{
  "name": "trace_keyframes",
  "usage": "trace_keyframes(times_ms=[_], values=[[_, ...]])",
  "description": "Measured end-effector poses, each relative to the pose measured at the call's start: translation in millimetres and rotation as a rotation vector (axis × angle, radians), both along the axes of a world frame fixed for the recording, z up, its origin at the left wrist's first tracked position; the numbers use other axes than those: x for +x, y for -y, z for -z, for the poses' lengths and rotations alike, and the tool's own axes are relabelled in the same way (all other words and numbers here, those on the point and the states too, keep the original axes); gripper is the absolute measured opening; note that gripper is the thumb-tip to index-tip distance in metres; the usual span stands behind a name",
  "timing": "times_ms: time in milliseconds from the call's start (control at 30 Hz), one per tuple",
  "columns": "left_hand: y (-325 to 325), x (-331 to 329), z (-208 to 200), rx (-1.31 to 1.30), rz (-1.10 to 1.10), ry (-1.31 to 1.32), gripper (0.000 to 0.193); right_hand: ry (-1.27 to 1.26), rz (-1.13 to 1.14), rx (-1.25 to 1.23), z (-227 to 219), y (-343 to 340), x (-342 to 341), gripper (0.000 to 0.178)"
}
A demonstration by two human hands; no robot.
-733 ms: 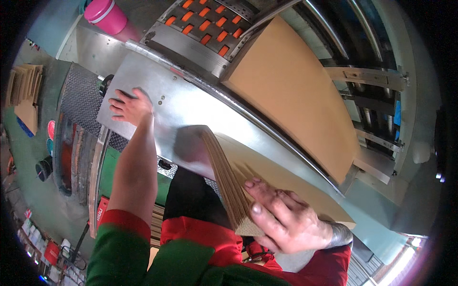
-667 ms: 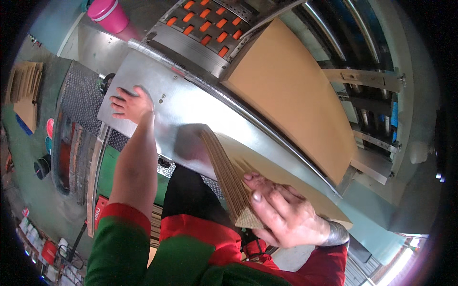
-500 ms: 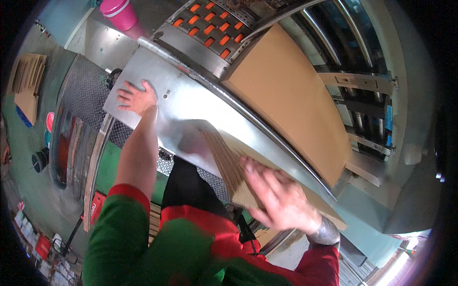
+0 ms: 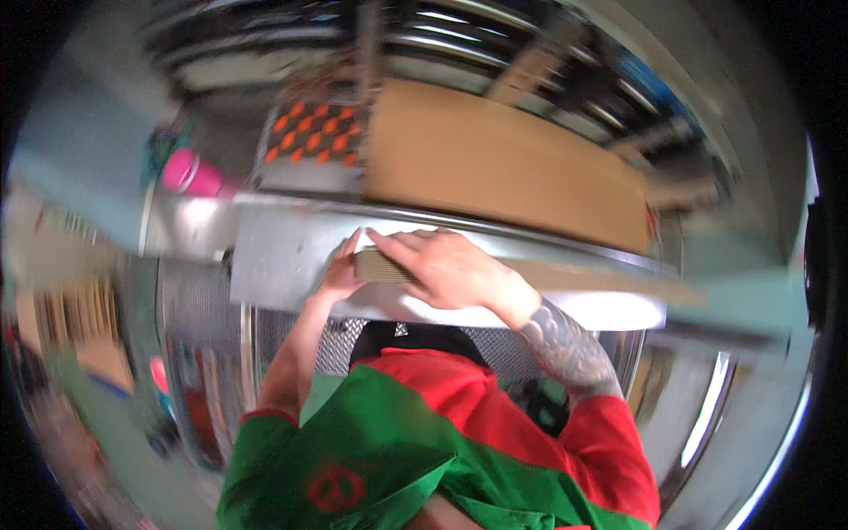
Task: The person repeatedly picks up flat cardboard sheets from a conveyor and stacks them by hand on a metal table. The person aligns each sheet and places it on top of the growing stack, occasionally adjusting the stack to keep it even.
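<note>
A stack of thin corrugated cardboard sheets [image 4: 386,267] lies on a shiny metal table [image 4: 274,256] in front of me. My right hand [image 4: 455,269] reaches across the stack, its fingers over the far side and its thumb toward the near side. Against the left end of the stack rests my left hand [image 4: 343,272], fingers stretched out and pointing away from me. The stack runs on to the right beneath my right wrist. Part of its middle is hidden by my right hand and forearm.
Beyond the table's far rail lies a large brown cardboard block [image 4: 503,163]. Orange rollers [image 4: 314,137] sit to its left, near a pink container [image 4: 193,174]. Metal machine rollers [image 4: 450,44] run behind. More cardboard [image 4: 84,318] stands at the far left. Much is smeared by motion.
My view has turned. The stack, tilted up before, now lies lower along the table with my right hand on it. My left hand has moved from the bare metal to the stack's left end.
</note>
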State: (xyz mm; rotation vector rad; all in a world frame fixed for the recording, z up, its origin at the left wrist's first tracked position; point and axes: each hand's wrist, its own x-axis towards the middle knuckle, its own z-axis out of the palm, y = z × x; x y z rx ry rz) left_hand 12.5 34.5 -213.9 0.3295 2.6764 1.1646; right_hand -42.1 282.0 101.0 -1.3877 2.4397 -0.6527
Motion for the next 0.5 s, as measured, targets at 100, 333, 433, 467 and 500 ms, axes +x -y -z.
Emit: trace_keyframes(times_ms=[100,333,433,467,500], values=[[-11,-21,9,0.308,0.117,0.187,0.077,-0.029,0.162,0.062,5,-35,16,0.08],[3,-18,47,-0.015,0.096,0.128,0.046,-0.22,0.544,0.184,15,-137,59,0.06],[3,-19,42,-0.127,0.092,0.233,0.049,-0.231,0.579,0.156,18,-155,64,0.057],[3,-19,35,-0.184,0.093,0.304,0.05,-0.244,0.565,0.122,15,-160,66,0.058],[3,-17,25,-0.071,0.087,0.19,0.053,-0.225,0.557,0.12,9,-163,66,0.058]])
